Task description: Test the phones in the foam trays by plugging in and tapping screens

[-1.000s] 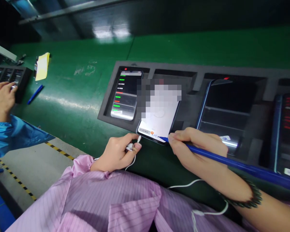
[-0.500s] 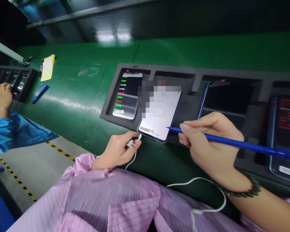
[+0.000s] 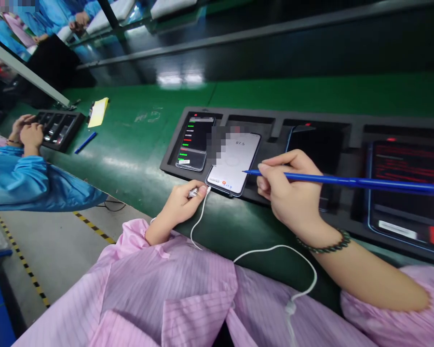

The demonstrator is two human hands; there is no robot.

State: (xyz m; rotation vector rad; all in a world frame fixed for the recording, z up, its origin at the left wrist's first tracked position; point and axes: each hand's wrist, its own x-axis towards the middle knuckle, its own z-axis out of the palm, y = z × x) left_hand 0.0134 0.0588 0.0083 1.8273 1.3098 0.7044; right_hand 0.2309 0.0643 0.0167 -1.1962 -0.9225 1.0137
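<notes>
Blue pen (image 3: 342, 180), pinched by right hand (image 3: 292, 190) over phone (image 3: 235, 168), mid-frame.
Pinching white bit (image 3: 193, 193) in left hand (image 3: 181, 203); probably pointing; next, calls for steady pen.

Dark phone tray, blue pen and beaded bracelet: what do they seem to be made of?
Tray: probably foam, matte dark grey, going by its thick, dull walls and recessed pockets.
Pen: likely plastic, smooth with a slight sheen and even blue colour.
Bracelet: dark, rounded beads; stone, glass or wood, I can't tell.

Green bench (image 3: 133, 147), grey floor (image 3: 67, 250), striped tape (image 3: 93, 227)
</notes>
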